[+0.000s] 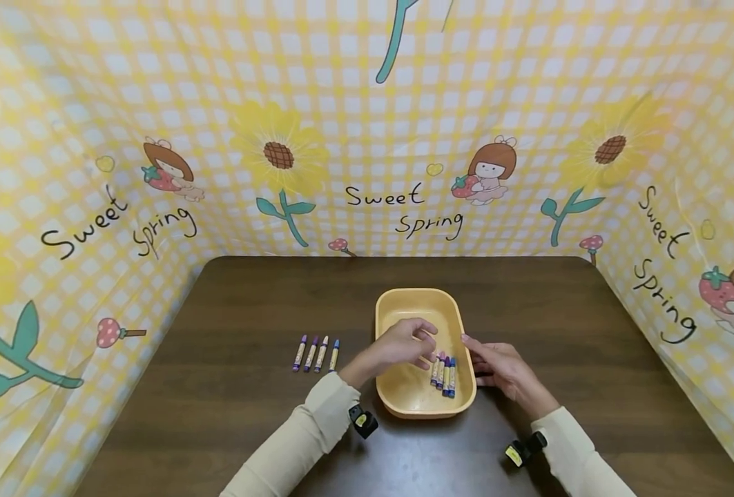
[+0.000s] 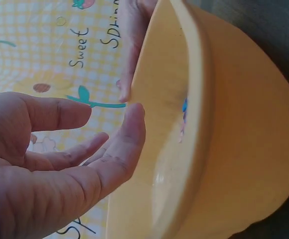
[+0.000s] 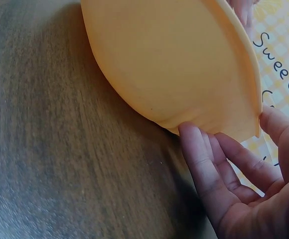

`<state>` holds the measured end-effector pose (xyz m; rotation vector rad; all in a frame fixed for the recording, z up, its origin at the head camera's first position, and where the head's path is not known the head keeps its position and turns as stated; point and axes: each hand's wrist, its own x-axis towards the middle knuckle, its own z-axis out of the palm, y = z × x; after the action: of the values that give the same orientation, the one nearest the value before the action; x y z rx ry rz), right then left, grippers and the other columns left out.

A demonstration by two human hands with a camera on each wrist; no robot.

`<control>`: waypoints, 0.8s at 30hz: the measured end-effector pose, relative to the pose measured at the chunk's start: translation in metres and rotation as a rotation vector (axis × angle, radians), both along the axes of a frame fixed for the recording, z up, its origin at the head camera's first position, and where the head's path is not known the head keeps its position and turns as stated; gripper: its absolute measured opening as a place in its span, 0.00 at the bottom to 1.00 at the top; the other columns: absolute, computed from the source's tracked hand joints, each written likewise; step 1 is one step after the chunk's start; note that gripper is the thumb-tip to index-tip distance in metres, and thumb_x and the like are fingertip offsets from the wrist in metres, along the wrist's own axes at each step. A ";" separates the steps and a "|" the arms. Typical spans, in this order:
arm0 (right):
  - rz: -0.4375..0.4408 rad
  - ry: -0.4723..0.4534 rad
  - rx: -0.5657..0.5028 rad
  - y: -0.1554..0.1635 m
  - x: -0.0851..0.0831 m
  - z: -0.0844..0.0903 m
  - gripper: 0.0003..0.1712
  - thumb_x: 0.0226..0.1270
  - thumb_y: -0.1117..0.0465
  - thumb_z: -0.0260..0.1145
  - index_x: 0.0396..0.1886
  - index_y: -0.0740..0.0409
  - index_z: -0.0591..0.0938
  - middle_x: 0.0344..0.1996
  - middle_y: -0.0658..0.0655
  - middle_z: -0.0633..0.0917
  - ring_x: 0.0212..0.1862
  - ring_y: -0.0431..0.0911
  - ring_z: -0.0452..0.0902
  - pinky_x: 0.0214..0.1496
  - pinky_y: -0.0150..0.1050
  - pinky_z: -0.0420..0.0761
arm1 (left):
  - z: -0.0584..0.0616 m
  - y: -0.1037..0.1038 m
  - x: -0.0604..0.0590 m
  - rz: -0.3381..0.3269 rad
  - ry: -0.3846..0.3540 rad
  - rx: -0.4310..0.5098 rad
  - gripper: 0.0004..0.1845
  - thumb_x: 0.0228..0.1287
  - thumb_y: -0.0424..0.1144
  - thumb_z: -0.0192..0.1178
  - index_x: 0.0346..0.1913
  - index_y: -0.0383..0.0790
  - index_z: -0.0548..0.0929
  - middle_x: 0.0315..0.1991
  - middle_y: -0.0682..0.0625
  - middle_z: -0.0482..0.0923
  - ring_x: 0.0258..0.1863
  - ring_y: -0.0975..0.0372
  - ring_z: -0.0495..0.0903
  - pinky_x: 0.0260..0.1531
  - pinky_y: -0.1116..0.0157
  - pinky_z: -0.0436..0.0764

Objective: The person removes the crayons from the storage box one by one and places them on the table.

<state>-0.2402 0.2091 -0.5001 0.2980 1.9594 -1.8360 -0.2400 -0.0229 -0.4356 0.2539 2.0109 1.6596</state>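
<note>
From the head camera, a yellow tub (image 1: 418,304) sits in the middle of a dark brown worktop (image 1: 230,414). Some crayons (image 1: 444,373) lie side by side in the tub, near its right wall. The left hand (image 1: 404,344) hangs over the inside of the tub, just beside those crayons. Its fingers are bent a little and hold nothing. The right hand (image 1: 502,367) is at the right wall of the tub, with its fingers loose and its fingertips at the rim. Four more crayons (image 1: 316,353) lie in a row on the worktop, left of the tub and apart from it. A yellow checked cloth (image 1: 367,124) with flowers stands all around the worktop.

From the left wrist camera, the left hand (image 2: 55,164) is spread out and holds nothing. It is right by the tub's rim (image 2: 197,99). A bit of blue and pink shows inside the tub.

From the right wrist camera, the right hand (image 3: 239,184) has its fingers straight. The fingertips touch the outside of the tub (image 3: 169,64) under its rim. The tub rests on the worktop (image 3: 60,149).
</note>
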 end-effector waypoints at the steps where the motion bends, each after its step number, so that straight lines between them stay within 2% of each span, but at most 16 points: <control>1: -0.005 0.003 -0.001 0.000 0.000 0.000 0.26 0.71 0.44 0.66 0.45 0.66 0.86 0.32 0.51 0.89 0.36 0.43 0.85 0.36 0.39 0.89 | -0.001 0.002 -0.001 -0.004 -0.002 -0.010 0.20 0.66 0.26 0.55 0.60 0.24 0.73 0.45 0.36 0.79 0.48 0.38 0.84 0.41 0.55 0.91; 5: -0.012 0.009 -0.004 0.001 0.000 -0.001 0.28 0.71 0.43 0.67 0.46 0.67 0.86 0.33 0.52 0.90 0.36 0.43 0.85 0.36 0.39 0.89 | -0.006 0.009 -0.005 -0.008 0.003 -0.102 0.22 0.64 0.26 0.57 0.61 0.25 0.73 0.39 0.43 0.78 0.45 0.41 0.85 0.42 0.52 0.90; 9: -0.012 0.003 -0.007 0.001 0.002 -0.003 0.30 0.70 0.42 0.67 0.48 0.68 0.85 0.34 0.53 0.90 0.37 0.44 0.86 0.38 0.40 0.90 | -0.012 0.013 -0.008 0.001 0.018 -0.199 0.20 0.65 0.27 0.60 0.60 0.27 0.75 0.38 0.42 0.80 0.41 0.44 0.87 0.40 0.52 0.90; 17: -0.006 0.009 -0.015 -0.003 0.004 -0.005 0.30 0.70 0.43 0.67 0.49 0.69 0.85 0.35 0.54 0.90 0.38 0.44 0.86 0.38 0.41 0.90 | -0.022 0.015 -0.007 0.020 0.017 -0.316 0.18 0.65 0.27 0.61 0.57 0.30 0.76 0.36 0.36 0.83 0.30 0.49 0.85 0.35 0.53 0.90; 21: -0.015 0.008 -0.012 -0.002 0.003 -0.005 0.31 0.70 0.43 0.67 0.49 0.69 0.85 0.35 0.54 0.90 0.37 0.44 0.86 0.39 0.41 0.90 | -0.026 0.019 -0.008 -0.012 -0.001 -0.358 0.18 0.65 0.28 0.62 0.57 0.31 0.75 0.33 0.39 0.82 0.29 0.51 0.85 0.35 0.54 0.91; 24: -0.011 0.008 -0.002 -0.002 0.003 -0.004 0.31 0.70 0.42 0.67 0.49 0.69 0.84 0.34 0.53 0.90 0.37 0.44 0.86 0.39 0.41 0.89 | -0.026 0.023 -0.010 -0.009 -0.014 -0.383 0.19 0.64 0.27 0.63 0.57 0.30 0.75 0.31 0.43 0.80 0.29 0.52 0.85 0.34 0.56 0.91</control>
<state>-0.2375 0.2076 -0.5043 0.3021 1.9649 -1.8486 -0.2503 -0.0003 -0.4619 0.1121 2.2602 1.2320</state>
